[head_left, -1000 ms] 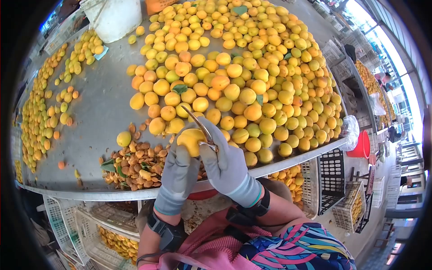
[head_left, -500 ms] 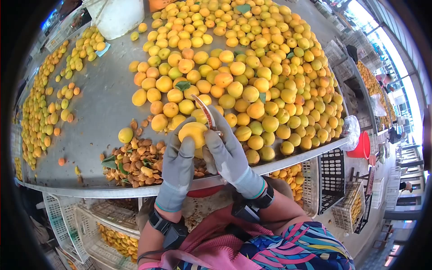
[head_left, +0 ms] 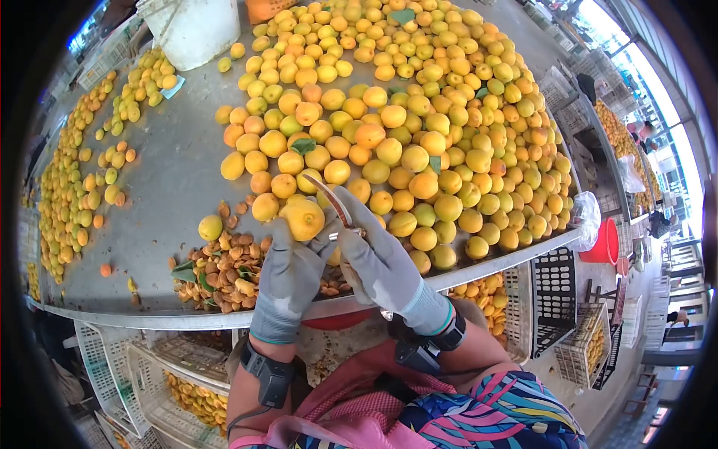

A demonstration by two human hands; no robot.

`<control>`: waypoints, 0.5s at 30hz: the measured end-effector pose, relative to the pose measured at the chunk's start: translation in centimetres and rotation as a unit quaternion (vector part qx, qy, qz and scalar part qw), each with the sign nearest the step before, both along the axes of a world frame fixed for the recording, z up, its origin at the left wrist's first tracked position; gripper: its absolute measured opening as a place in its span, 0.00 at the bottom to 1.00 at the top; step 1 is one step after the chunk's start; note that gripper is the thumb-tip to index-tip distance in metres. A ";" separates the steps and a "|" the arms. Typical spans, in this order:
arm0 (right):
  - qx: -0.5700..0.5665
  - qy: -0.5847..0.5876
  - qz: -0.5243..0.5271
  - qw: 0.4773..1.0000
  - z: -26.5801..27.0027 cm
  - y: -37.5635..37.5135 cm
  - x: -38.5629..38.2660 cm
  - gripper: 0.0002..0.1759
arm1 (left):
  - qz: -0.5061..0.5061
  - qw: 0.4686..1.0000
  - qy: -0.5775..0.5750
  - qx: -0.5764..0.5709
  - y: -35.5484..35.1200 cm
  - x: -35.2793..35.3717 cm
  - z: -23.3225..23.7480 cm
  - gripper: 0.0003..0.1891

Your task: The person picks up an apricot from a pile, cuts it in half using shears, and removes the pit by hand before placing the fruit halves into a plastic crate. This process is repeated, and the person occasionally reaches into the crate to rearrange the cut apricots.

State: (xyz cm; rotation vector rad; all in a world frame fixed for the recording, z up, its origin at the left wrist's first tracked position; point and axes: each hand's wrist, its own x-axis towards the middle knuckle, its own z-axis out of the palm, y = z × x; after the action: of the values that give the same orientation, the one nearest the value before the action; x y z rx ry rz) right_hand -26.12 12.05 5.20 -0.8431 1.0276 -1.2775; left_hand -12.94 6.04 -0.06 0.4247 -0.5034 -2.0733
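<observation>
A yellow apricot (head_left: 303, 218) sits in the fingertips of my gloved left hand (head_left: 284, 277), whose fingers close round its lower side. My gloved right hand (head_left: 385, 262) grips a small curved knife (head_left: 332, 200) by its handle. The blade points up and to the left, just right of the apricot and apart from it. Behind both hands spreads a large heap of whole apricots (head_left: 419, 157). Left of my left hand lies a pile of brown apricot pits (head_left: 224, 273) with a few green leaves.
The metal table (head_left: 168, 161) has a raised front edge. A white bucket (head_left: 194, 34) stands at the back left, and more apricots (head_left: 67, 202) line the far left. Below the edge are white crates (head_left: 138, 359) and a black crate (head_left: 553, 288). A red bucket (head_left: 602, 243) is at right.
My right hand and the knife have moved slightly down and away from the apricot. My left hand has shifted left and turned the fruit.
</observation>
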 end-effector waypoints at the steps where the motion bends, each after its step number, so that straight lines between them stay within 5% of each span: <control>1: -0.005 0.047 -0.013 0.999 -0.3 0.0 0.0 0.25 | -0.012 1.000 0.015 0.002 -0.3 0.4 -0.6 0.30; 3: -0.008 0.094 -0.027 0.995 -0.5 0.0 0.0 0.24 | -0.024 0.999 0.030 0.005 -0.3 0.5 -0.8 0.30; 5: 0.014 0.087 -0.044 0.995 -0.4 -0.2 -0.1 0.23 | 0.057 0.989 -0.101 -0.095 0.0 0.3 -0.4 0.30; 8: 0.054 0.062 -0.028 0.996 -1.0 -0.3 -0.6 0.23 | 0.053 0.979 -0.136 -0.142 -0.3 0.8 0.9 0.30; 15: 0.054 0.127 0.088 0.987 -0.9 0.1 -1.0 0.25 | 0.043 0.994 -0.044 -0.093 -1.6 3.1 0.7 0.32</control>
State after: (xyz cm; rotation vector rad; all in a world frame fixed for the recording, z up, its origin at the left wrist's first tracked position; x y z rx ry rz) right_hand -27.16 12.14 4.32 -1.0066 1.1848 -0.9732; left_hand -9.81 4.45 0.63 0.4220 -0.7132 -1.9110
